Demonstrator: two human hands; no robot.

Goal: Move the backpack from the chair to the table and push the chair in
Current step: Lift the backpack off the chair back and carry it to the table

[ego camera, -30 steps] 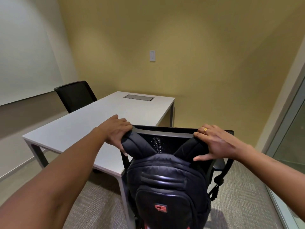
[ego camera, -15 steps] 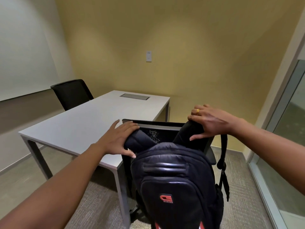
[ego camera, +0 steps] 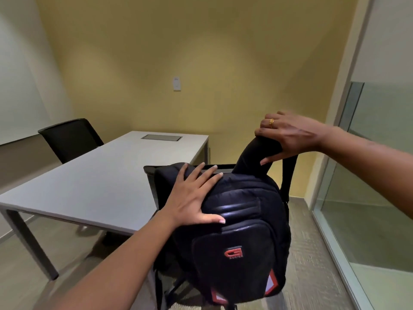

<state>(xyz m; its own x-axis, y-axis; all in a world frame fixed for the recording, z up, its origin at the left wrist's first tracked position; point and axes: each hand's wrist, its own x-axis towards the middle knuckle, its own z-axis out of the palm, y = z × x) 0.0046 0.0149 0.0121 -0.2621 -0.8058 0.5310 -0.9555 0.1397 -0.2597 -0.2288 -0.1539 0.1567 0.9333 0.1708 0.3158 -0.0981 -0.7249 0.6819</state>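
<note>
Head view, backpack: the black backpack hangs in front of the near chair, its top now above the chair's back rail; a second ago it sat lower, with both shoulder straps draped over that rail.
Head view, right hand: the right hand is closed around one shoulder strap and has pulled it up and clear of the rail, well above where it gripped half a second ago.
Head view, left hand: the left hand lies open and flat, fingers spread, pressed on the upper front of the pack; it no longer curls over the other strap as it did before and grips nothing.
Head view, chair: only the top corner of the backrest shows behind the pack; the seat is hidden, so I cannot tell whether the pack's bottom has left it.
Head view, table: the white table stands just to the left of the pack, its near half bare; a second chair sits at its far side.
Meaning for the task: the lift appears under way, with the strap freed from the backrest. The swing left onto the table is not yet done, and the chair is not yet pushed in.
Risk: the loose strap on the left side could catch on the rail.
</note>
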